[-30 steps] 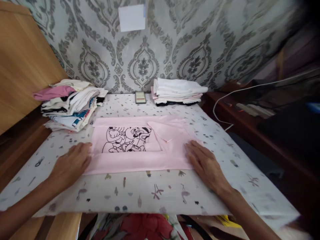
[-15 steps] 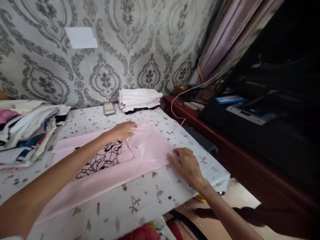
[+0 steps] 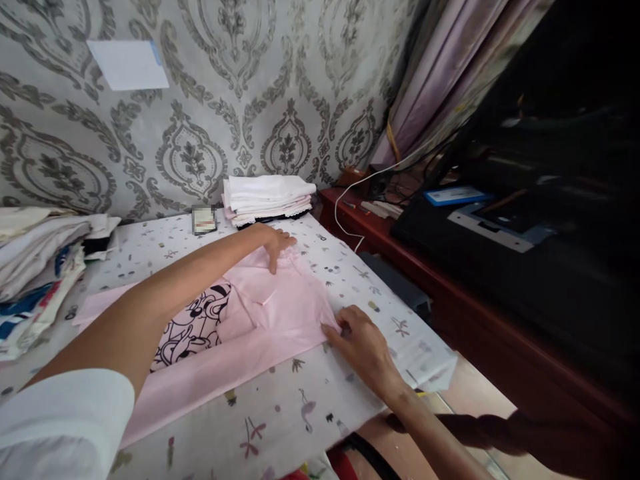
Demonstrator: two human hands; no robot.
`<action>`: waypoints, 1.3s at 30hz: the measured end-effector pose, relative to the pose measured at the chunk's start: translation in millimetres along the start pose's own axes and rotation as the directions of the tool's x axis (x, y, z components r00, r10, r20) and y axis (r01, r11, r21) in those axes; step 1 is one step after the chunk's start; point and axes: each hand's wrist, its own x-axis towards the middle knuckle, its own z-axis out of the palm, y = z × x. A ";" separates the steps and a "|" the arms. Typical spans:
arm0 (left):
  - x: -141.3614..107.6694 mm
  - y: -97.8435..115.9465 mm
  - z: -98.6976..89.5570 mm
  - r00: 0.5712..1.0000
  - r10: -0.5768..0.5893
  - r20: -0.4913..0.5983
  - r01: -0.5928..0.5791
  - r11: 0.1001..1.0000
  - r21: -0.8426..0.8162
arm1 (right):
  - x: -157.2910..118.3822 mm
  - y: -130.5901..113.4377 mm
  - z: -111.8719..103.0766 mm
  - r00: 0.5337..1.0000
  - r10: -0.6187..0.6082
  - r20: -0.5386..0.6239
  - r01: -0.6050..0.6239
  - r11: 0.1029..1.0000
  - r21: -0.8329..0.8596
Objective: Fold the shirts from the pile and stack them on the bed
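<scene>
Right hand (image 3: 364,343) pinches the pink garment (image 3: 285,310) by its edge, left hand (image 3: 275,243) spread at its far corner, tablecloth (image 3: 355,290) beyond.

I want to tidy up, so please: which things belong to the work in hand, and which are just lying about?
In the work: pink cloth, left hand, right hand, patterned tablecloth; perhaps the folded stack and cloth pile.

Apparently lying about: white cable, small square item, blue object.
</scene>
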 end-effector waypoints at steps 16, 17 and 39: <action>-47.4 9.6 8.4 0.980 0.021 -0.197 -0.016 0.999 0.030 | -1.5 -41.7 -6.3 0.984 0.168 0.052 -0.150 0.656 0.740; -49.5 9.8 10.7 0.975 0.022 -0.221 -0.014 0.999 0.038 | -2.2 -45.2 -6.7 0.986 0.162 0.045 -0.142 0.661 0.737; -120.3 -31.3 22.4 0.891 -0.084 -0.445 -0.103 0.919 -0.380 | -18.1 -109.3 -4.0 0.994 0.013 0.109 -0.096 0.597 0.796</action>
